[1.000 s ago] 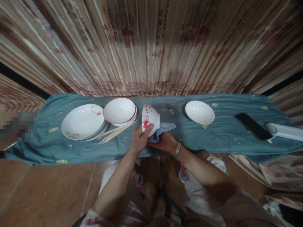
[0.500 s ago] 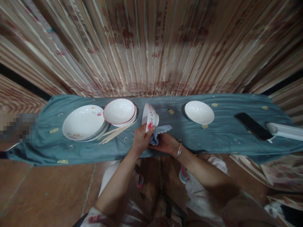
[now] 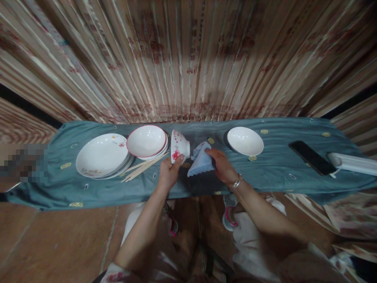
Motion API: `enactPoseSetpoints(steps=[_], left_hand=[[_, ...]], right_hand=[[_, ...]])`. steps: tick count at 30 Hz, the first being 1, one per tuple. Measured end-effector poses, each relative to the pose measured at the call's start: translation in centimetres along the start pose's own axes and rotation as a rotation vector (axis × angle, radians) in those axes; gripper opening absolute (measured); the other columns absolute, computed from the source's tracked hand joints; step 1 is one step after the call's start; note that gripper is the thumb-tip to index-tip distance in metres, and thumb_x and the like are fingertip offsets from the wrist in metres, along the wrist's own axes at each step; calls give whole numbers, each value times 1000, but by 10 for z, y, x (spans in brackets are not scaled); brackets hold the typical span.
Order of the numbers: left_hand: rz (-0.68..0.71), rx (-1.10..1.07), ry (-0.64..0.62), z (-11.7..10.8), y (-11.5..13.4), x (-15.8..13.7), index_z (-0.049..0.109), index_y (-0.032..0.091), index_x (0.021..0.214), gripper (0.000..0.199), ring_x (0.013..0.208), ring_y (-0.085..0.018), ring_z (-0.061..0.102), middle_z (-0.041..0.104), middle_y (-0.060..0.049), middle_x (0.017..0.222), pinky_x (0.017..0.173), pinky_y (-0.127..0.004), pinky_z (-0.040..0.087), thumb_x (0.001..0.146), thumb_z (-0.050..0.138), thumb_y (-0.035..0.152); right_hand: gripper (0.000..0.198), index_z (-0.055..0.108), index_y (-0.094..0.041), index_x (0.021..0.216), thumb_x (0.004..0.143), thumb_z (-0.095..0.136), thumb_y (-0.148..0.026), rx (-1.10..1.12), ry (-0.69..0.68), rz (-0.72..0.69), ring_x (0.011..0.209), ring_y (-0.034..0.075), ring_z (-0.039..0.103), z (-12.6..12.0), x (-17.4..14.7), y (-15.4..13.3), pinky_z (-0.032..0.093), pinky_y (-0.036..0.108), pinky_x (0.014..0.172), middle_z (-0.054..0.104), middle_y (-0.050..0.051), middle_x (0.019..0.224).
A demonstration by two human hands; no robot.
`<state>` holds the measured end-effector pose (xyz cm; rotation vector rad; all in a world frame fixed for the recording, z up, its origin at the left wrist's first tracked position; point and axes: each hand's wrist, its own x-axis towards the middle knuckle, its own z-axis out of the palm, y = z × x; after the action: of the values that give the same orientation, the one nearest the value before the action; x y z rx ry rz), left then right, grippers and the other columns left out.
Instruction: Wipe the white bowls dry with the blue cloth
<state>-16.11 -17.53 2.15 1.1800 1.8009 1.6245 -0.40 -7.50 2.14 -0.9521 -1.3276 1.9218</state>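
My left hand [image 3: 168, 175] grips a white bowl with red flowers [image 3: 179, 146], tilted on its side just above the teal cloth-covered bench [image 3: 265, 171]. My right hand [image 3: 221, 165] holds a light blue rag [image 3: 202, 159], lifted clear of the bowl and slightly to its right. A red-rimmed bowl stack [image 3: 147, 141] sits right beside the flowered bowl on the left.
A stack of white plates [image 3: 101, 155] lies at the left with chopsticks [image 3: 141, 167] in front. A plain white bowl [image 3: 245, 140] stands to the right, then a black phone [image 3: 310, 157] and a white tray [image 3: 353, 163]. A bamboo screen backs the bench.
The rag has come away from the bowl: my right hand moved right and up with it. My left hand carried the bowl a little left, toward the red-rimmed stack.
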Motion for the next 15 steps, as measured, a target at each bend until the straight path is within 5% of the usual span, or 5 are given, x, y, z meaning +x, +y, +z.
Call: enactPoseSetpoints(steps=[5,8,11,15], left_hand=[[-175,-290,27,7,-2,-1,69,13,75,36,71,-17,61,68,-5,75,71,-28,47,74,69,50],[-268,-440,-10,14,-1,-3,71,13,78,40,69,-16,62,69,-5,74,70,-29,48,69,73,52],[-328,-536,-27,20,4,-5,72,13,83,44,69,-17,63,70,-5,74,69,-29,49,65,76,53],[-365,-613,0,21,13,-5,72,13,85,46,78,-19,67,72,-6,78,71,-29,51,59,80,52]], right_hand=[[31,67,-18,95,79,59,-44,-267,46,-235,72,16,58,-1,2,-2,47,29,71,67,0,81],[38,65,-19,111,86,51,-45,-446,26,-316,100,22,62,5,0,1,46,36,94,69,6,110],[46,56,-23,130,91,44,-46,-530,46,-385,132,24,47,10,-3,5,31,44,114,54,8,140],[51,43,-23,143,96,37,-41,-634,1,-551,145,19,30,17,-12,8,19,42,122,39,7,153]])
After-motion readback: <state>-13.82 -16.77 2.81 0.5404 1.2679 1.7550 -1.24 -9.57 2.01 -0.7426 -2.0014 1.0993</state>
